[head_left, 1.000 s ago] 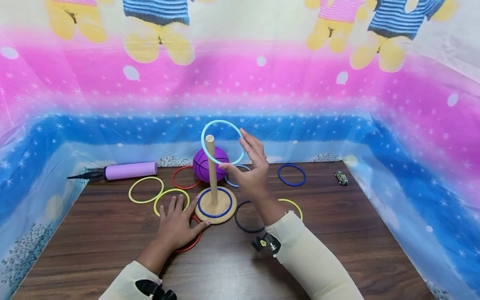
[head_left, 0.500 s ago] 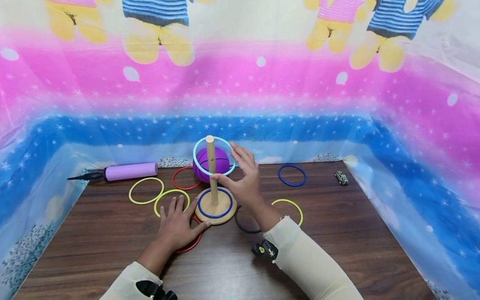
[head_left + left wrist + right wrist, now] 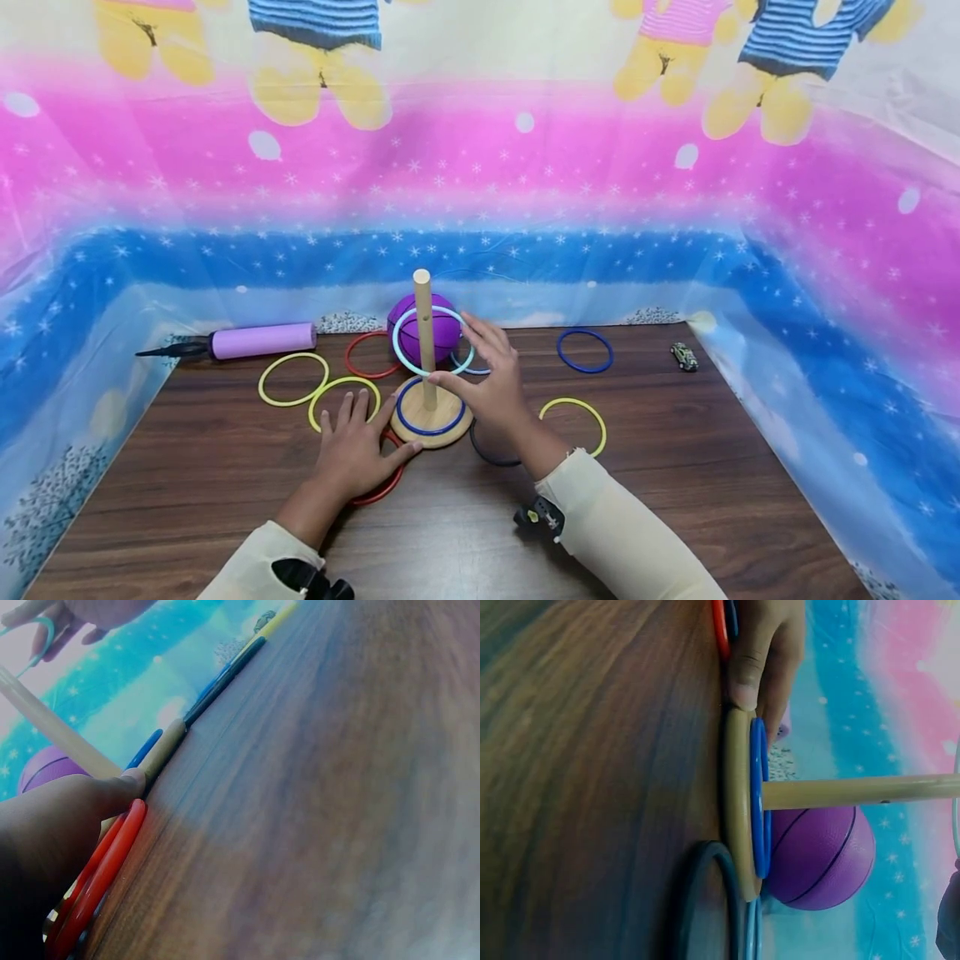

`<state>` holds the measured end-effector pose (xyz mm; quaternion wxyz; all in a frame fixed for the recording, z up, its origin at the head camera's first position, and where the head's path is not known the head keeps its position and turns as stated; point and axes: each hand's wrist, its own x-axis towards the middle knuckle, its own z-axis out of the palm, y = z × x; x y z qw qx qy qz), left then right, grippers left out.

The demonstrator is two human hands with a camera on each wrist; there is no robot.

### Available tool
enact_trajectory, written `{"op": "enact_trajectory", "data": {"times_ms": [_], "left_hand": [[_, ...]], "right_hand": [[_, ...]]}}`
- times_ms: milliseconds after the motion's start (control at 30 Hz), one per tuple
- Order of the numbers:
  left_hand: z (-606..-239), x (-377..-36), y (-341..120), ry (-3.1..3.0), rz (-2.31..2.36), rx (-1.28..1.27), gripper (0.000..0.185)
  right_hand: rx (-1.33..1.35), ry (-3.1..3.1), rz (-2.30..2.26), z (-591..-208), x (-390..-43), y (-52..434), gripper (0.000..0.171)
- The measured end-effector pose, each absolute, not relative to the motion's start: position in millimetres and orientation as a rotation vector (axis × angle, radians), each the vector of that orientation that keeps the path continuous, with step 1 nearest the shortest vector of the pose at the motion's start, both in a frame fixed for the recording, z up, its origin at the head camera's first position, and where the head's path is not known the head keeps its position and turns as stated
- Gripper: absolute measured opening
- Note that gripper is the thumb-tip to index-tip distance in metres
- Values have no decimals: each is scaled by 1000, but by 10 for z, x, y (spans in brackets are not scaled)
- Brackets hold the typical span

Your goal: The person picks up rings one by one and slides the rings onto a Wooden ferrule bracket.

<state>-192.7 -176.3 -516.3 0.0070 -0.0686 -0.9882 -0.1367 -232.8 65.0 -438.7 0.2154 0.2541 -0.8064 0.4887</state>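
Note:
A wooden peg (image 3: 423, 325) stands on a round base (image 3: 442, 412) with a dark blue ring (image 3: 431, 433) lying on it. My right hand (image 3: 487, 383) pinches a light cyan ring (image 3: 396, 342), which is tilted around the peg about halfway down. My left hand (image 3: 360, 442) lies flat on the table over a red ring (image 3: 382, 492), thumb against the base's edge. The left wrist view shows that thumb (image 3: 112, 791) beside the red ring (image 3: 105, 877). The right wrist view shows the base (image 3: 736, 795), blue ring (image 3: 759, 795) and peg (image 3: 855, 791).
A purple ball (image 3: 446, 329) sits behind the peg and a purple pump (image 3: 255, 340) at the back left. Loose rings lie around: yellow (image 3: 259, 382), red (image 3: 348, 358), blue (image 3: 558, 350), yellow (image 3: 573, 400), black (image 3: 495, 461). A toy car (image 3: 682, 356) is far right. Printed cloth walls surround the table.
My right hand has lowered the cyan ring from above the peg's top, over it, to about halfway down. The left hand has stayed still.

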Motion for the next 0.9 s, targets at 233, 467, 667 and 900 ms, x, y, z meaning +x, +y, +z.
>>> {"op": "enact_trajectory", "data": {"times_ms": [233,467,667,900], "left_hand": [[-5164,-1925,-1759,-3076,-421,-216,96],[-5165,-1928,-1756,-3076,-429,-220,96],[-5166,-1940,-1755,-3074,-417,-222,97],[-5157,-1932,-1758,-3082,-401,-224,96]], "right_hand": [[755,-2280,1348,-4500,-2349,722,85],[797,-2312,1365,-4575,-2352,763,88],[768,-2371,1399,-4628,-2355,769,87],[783,-2398,1431,-4754,-2381,765,83]]}}
